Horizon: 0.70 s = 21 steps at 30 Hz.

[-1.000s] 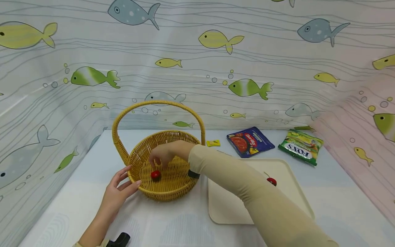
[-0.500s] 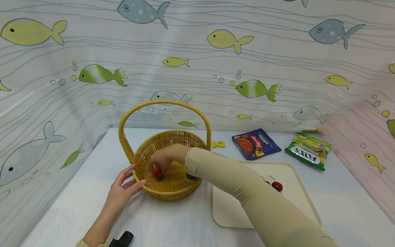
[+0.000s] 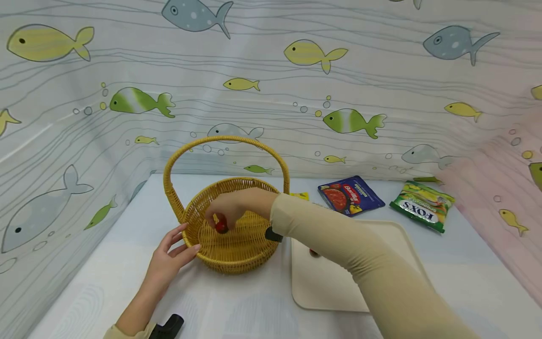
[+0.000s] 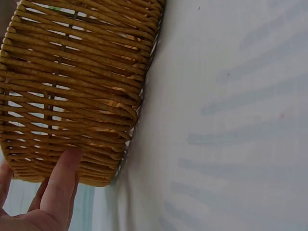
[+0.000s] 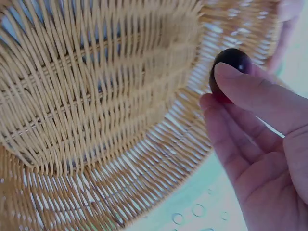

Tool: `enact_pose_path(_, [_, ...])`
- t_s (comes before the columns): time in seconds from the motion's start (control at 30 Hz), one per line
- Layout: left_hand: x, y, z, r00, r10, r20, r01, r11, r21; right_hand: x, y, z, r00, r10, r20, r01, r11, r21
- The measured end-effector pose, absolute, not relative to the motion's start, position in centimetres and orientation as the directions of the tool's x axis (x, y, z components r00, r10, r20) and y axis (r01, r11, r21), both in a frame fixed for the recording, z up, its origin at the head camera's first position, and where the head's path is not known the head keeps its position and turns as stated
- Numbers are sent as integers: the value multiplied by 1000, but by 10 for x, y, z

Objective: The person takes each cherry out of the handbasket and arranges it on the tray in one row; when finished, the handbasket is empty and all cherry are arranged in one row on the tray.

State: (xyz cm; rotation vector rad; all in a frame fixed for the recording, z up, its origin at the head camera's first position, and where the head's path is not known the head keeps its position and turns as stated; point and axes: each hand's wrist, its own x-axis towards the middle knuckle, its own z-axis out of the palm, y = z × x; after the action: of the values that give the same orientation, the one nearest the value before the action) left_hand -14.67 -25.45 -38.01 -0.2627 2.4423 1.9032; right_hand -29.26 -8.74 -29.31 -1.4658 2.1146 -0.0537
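Note:
A yellow wicker basket (image 3: pixel 237 252) with a tall hoop handle stands on the white table. My right hand (image 3: pixel 219 225) reaches over its rim and pinches a small red cherry (image 3: pixel 221 227) just above the woven floor. In the right wrist view the dark red cherry (image 5: pixel 233 58) sits between thumb and fingertips (image 5: pixel 240 86), with the basket wall (image 5: pixel 96 96) behind it. My left hand (image 3: pixel 179 245) rests with straight fingers against the basket's near left rim. In the left wrist view one of those fingers (image 4: pixel 61 180) touches the outer weave (image 4: pixel 72 86).
A cream tray (image 3: pixel 334 287) lies right of the basket; a small red thing (image 3: pixel 314 253) peeks out from under my sleeve on it. Behind are a blue Barilla pouch (image 3: pixel 350 195), a green Fox's bag (image 3: pixel 423 205) and a small yellow packet (image 3: pixel 301 195). Fish-patterned walls enclose the table.
My right hand came down on the cherry lying on the basket floor, pinched it and lifted it a little. My sleeve now covers the cherry on the tray. The left hand stayed.

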Motion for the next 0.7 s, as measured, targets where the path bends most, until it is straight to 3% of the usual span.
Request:
enact_pose_path(0.4, [-148,-253,-382,-983,-112,-145,-168,229,959,-258,-22,-267,-200,-963,-179,-870,258,-420])
enact_pose_path(0.57, [-148,-253,-382,-983,-107,-149,-170,225,959,-247,8,-269,-211,-972,-100,-869,234,-435])
enact_pose_path(0.7, [-147,-252,-382,-983,-103,-152,-172,218,961,-239,33,-272,-262,-963,-67,-848,262,-461])
